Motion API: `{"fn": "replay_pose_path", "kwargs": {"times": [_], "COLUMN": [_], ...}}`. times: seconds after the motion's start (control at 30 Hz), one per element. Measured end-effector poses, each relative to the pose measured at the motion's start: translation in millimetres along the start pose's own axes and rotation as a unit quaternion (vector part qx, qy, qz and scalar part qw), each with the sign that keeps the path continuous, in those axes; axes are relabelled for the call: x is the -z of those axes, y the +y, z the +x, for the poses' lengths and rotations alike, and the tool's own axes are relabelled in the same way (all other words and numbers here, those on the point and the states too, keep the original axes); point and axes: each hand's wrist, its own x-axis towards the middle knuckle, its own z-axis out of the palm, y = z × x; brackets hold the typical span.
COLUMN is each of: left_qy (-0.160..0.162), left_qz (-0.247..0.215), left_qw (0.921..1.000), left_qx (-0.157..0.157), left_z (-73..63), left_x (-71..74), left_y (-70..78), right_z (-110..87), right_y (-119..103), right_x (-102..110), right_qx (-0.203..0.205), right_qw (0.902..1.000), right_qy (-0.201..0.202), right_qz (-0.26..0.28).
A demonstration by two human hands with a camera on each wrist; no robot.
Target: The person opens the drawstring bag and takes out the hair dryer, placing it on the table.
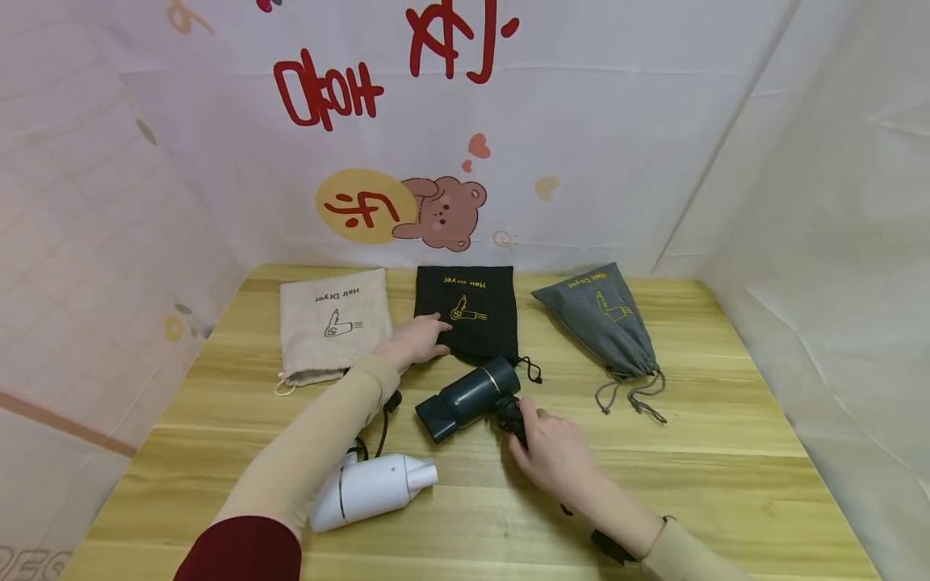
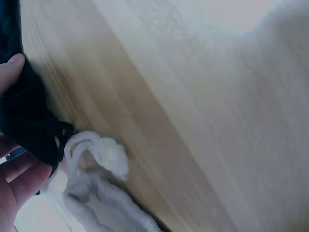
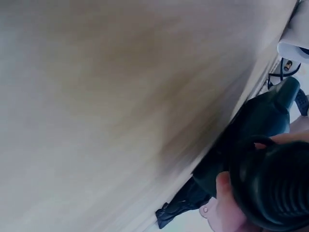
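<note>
My left hand (image 1: 417,340) is at the lower left edge of a black drawstring bag (image 1: 494,323) printed with a yellow hair dryer picture. In the left wrist view its thumb and fingers (image 2: 30,181) pinch the black cloth. My right hand (image 1: 555,452) grips a dark green hair dryer (image 1: 471,397) by its handle, which has a black cord (image 1: 511,415) bundled around it. The nozzle points left, and the dryer's back end lies just below the black bag's mouth. In the right wrist view, the cord bundle hides part of the right fingers.
A white hair dryer (image 1: 378,486) lies at front left beside my left forearm, its black cord behind it. At the back left lies a cream drawstring bag (image 1: 308,323). A grey drawstring bag (image 1: 603,315) lies at the back right of the wooden table (image 1: 726,452), against a printed curtain (image 1: 596,121).
</note>
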Motion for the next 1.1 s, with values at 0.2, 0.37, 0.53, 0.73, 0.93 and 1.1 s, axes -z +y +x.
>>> {"fn": "replay_pose_path", "kwargs": {"times": [0.2, 0.37, 0.53, 0.73, 0.93, 1.1], "left_qy": [0.005, 0.011, 0.008, -0.005, -0.003, 0.007], "left_qz": [0.005, 0.001, 0.007, 0.001, -0.027, -0.068], "left_qw": [1.0, 0.9999, 0.9999, 0.9999, 0.999, 0.9967], "left_qx": [0.005, 0.007, 0.002, -0.009, -0.037, -0.045], "left_z": [0.3, 0.1, -1.5, -5.6, -12.0, -17.7], "left_x": [1.5, 5.5, 6.2, 6.2, 5.8, 5.1], "left_y": [0.0, 0.8, -0.1, -0.1, -3.5, -11.0], "right_z": [3.0, 9.5, 11.1, 8.5, 3.2, 2.1], "right_y": [-9.2, -14.3, -17.9, -16.4, -7.7, 5.0], "right_x": [-0.2, 0.3, -2.5, -0.5, 6.4, 10.7], "right_qx": [-0.013, -0.044, -0.06, -0.065, -0.073, -0.064], "right_qw": [0.9995, 0.9939, 0.9883, 0.9815, 0.9758, 0.9806], "right_qy": [-0.024, -0.07, -0.093, -0.107, -0.13, -0.102], "right_qz": [0.016, 0.073, 0.105, 0.145, 0.16, 0.155]}}
